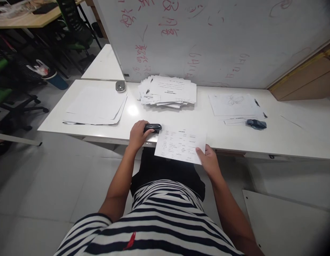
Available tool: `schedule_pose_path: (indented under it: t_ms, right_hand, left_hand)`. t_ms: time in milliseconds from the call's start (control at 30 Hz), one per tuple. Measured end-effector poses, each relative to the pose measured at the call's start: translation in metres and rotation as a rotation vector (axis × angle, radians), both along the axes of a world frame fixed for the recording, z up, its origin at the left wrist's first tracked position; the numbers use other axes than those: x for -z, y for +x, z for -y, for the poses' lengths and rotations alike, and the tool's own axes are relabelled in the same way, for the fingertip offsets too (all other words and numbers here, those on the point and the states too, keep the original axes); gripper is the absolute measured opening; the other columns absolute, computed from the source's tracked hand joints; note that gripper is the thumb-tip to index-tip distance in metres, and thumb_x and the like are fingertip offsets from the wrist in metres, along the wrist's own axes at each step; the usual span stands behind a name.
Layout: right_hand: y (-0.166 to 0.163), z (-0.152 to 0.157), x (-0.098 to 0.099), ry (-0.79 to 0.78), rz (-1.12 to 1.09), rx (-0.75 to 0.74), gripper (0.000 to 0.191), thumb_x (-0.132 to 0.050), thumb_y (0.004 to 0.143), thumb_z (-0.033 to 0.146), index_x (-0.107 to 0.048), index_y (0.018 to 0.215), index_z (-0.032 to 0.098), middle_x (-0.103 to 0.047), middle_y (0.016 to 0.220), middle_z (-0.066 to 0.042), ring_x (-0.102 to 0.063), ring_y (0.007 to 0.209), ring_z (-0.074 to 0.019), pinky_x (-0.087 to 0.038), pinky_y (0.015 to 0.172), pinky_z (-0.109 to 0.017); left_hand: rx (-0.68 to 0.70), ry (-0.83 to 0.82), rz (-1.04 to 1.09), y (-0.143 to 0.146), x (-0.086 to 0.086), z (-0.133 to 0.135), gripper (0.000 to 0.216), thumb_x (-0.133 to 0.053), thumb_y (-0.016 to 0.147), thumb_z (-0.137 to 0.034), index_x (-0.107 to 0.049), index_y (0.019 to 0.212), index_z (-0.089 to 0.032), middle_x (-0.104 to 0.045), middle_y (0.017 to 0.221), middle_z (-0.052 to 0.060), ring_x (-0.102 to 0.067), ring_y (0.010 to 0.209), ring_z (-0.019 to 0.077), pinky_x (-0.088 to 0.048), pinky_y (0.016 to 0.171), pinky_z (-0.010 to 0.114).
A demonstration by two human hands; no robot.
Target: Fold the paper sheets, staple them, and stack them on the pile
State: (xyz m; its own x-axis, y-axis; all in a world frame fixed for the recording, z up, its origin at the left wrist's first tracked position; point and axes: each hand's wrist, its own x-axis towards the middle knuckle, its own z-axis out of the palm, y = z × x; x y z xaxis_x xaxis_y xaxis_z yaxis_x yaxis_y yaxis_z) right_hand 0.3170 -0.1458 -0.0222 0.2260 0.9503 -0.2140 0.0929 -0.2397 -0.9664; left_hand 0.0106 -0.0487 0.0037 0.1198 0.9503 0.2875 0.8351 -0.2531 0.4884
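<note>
My left hand (138, 134) is closed over a black stapler (153, 127) at the front edge of the white table (287, 138). The stapler's nose sits at the top left corner of a printed sheet (180, 143). My right hand (209, 160) pinches that sheet by its lower right corner, where it hangs over the table edge.
A messy stack of printed papers (167, 91) lies at the back centre against a whiteboard (220, 35). Blank sheets (95, 106) lie at the left beside a small grey round object (120, 86). At the right are scribbled sheets (235, 105) and a dark small object (256, 124). Office chairs stand at far left.
</note>
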Motion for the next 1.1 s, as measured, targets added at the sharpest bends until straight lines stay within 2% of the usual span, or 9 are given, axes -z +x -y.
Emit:
schedule_pose_path:
  t_ms: [200,367,567,667,767,833,900,1000,1100]
  right_hand:
    - [0.0,0.003,-0.005,0.038,-0.01,0.072,0.046,-0.067,0.077,0.051,-0.063,0.109,0.019,-0.068,0.116,-0.012,-0.063,0.107,-0.0286,-0.045,0.099,-0.049]
    - [-0.014,-0.001,-0.012,0.018,-0.072,0.027,0.043,-0.067,0.077,0.048,-0.064,0.109,0.02,-0.068,0.117,-0.011,-0.064,0.106,-0.0276,-0.048,0.097,-0.047]
    - [-0.025,-0.005,0.004,-0.012,-0.209,-0.032,0.045,-0.069,0.075,0.049,-0.063,0.108,0.019,-0.069,0.116,-0.011,-0.065,0.104,-0.0271,-0.051,0.092,-0.046]
    - [-0.026,-0.005,0.007,-0.017,-0.226,-0.027,0.045,-0.07,0.074,0.049,-0.063,0.108,0.02,-0.069,0.115,-0.01,-0.065,0.105,-0.0271,-0.051,0.091,-0.045]
    - [-0.024,-0.004,0.006,-0.023,-0.23,-0.032,0.043,-0.07,0.075,0.048,-0.063,0.106,0.02,-0.07,0.113,-0.009,-0.065,0.104,-0.0269,-0.051,0.092,-0.046]
    - [-0.023,-0.005,0.004,-0.022,-0.227,-0.04,0.042,-0.069,0.075,0.048,-0.064,0.106,0.02,-0.07,0.112,-0.009,-0.066,0.104,-0.0267,-0.05,0.093,-0.046]
    - [-0.023,-0.006,0.002,-0.016,-0.22,-0.052,0.043,-0.069,0.075,0.049,-0.063,0.107,0.02,-0.071,0.112,-0.009,-0.065,0.104,-0.0267,-0.05,0.093,-0.046]
    - [-0.023,-0.006,0.0,-0.009,-0.212,-0.056,0.044,-0.069,0.075,0.049,-0.063,0.108,0.02,-0.071,0.11,-0.009,-0.065,0.105,-0.027,-0.05,0.093,-0.047]
    - [-0.023,-0.006,-0.001,-0.022,-0.209,-0.044,0.045,-0.07,0.074,0.049,-0.063,0.108,0.02,-0.071,0.112,-0.01,-0.065,0.105,-0.0273,-0.05,0.093,-0.047]
  left_hand:
    - [0.003,0.019,-0.048,-0.001,0.004,-0.003,0.028,-0.055,0.086,-0.044,-0.057,0.104,-0.023,-0.063,0.104,0.007,-0.055,0.096,0.0244,-0.041,0.085,0.037]
    - [0.012,0.039,-0.07,-0.002,0.007,-0.004,0.031,-0.054,0.087,-0.047,-0.057,0.105,-0.022,-0.063,0.104,0.008,-0.055,0.095,0.0253,-0.04,0.086,0.038]
    - [0.051,0.036,-0.054,-0.002,0.004,-0.002,0.033,-0.051,0.088,-0.046,-0.059,0.109,-0.022,-0.063,0.109,0.007,-0.055,0.101,0.024,-0.04,0.09,0.037]
    - [0.085,0.032,-0.005,-0.001,0.0,0.001,0.034,-0.038,0.095,-0.041,-0.058,0.114,-0.023,-0.062,0.117,0.006,-0.053,0.111,0.0221,-0.038,0.097,0.038]
    - [0.047,-0.012,0.025,0.001,-0.007,0.002,0.04,-0.026,0.098,-0.039,-0.06,0.113,-0.025,-0.062,0.122,0.005,-0.049,0.12,0.0226,-0.027,0.108,0.046]
    - [0.018,-0.061,0.006,0.003,-0.014,0.001,0.041,-0.027,0.097,-0.044,-0.065,0.101,-0.026,-0.066,0.111,0.003,-0.052,0.116,0.0244,-0.015,0.113,0.054]
    - [0.015,-0.084,-0.005,0.008,-0.023,-0.004,0.043,-0.031,0.095,-0.049,-0.066,0.088,-0.025,-0.069,0.094,0.003,-0.056,0.105,0.0251,-0.01,0.113,0.056]
    - [0.017,-0.033,0.024,0.019,-0.035,-0.019,0.044,-0.036,0.092,-0.055,-0.065,0.085,-0.022,-0.068,0.091,0.007,-0.055,0.095,0.0264,-0.027,0.105,0.054]
    - [0.025,-0.01,0.033,0.035,-0.034,-0.038,0.045,-0.037,0.091,-0.056,-0.063,0.083,-0.02,-0.066,0.087,0.01,-0.053,0.092,0.0283,-0.04,0.088,0.046]
